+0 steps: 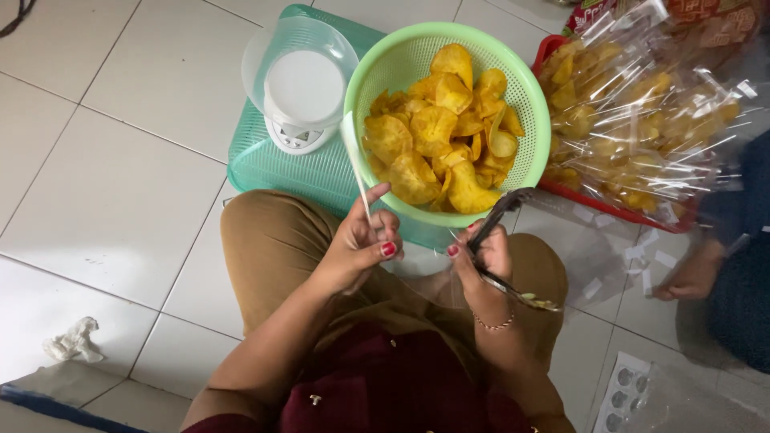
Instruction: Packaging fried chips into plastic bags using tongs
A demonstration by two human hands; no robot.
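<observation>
Left hand (361, 240) pinches the mouth of a clear plastic bag (357, 172): thin, limp, slippery, best gripped at the rim. Right hand (485, 256) is closed on metal tongs (501, 212), just below the green colander (525, 112) of chips (437, 136), which look light and brittle.

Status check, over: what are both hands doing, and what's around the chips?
Left hand pinches a clear bag open. Right hand grips metal tongs, tips at the green colander of yellow chips. Scale beside it, clear.

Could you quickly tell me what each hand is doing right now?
Left hand: fingers closed on a clear plastic bag.
Right hand: fingers closed on metal tongs.
</observation>
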